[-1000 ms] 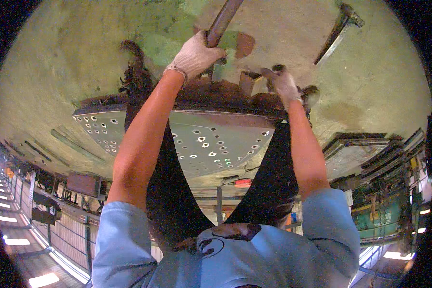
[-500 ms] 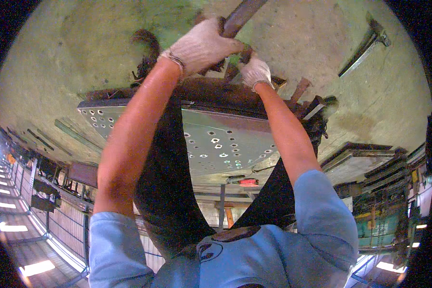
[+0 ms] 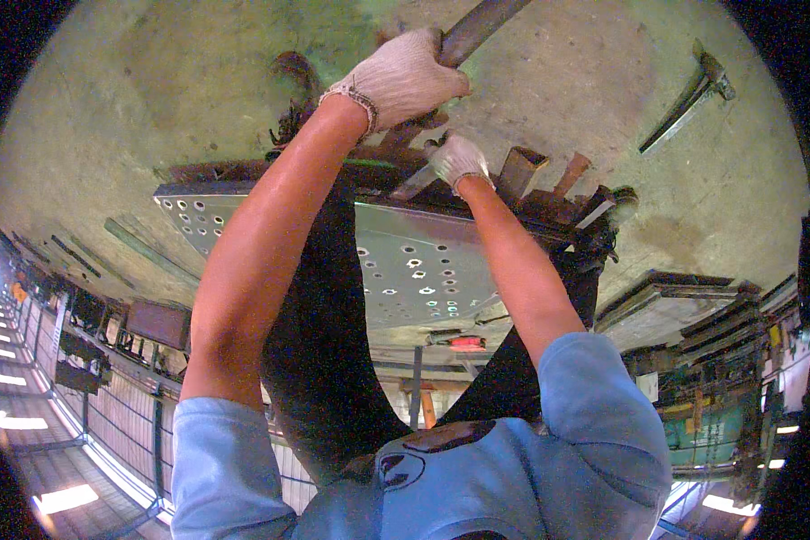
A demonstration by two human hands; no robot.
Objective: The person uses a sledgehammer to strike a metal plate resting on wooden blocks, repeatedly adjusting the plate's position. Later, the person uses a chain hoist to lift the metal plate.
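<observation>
My left hand [image 3: 409, 79], in a white knit glove, is wrapped round a thick dark metal bar [image 3: 484, 31] that slants up and away to the right. Lower and nearer, my right hand [image 3: 460, 160], also gloved, has its fingers curled round the end of a short flat metal piece [image 3: 416, 183]. That piece slants down to the left over the edge of a grey steel plate [image 3: 391, 236] with several punched holes. Just right of the right hand, a short rusty channel piece [image 3: 521, 169] stands by the plate's edge. The right fingertips are partly hidden.
A hammer-like tool [image 3: 715, 76] and a metal strip [image 3: 668, 126] lie on the concrete floor at the far right. Stacked steel plates [image 3: 670, 292] sit at the right. Long bars [image 3: 153, 252] lie at the left. A red object [image 3: 466, 342] is beyond my legs.
My right hand has moved down toward the plate's edge, away from the left hand. My left hand and the bar have shifted slightly right and up.
</observation>
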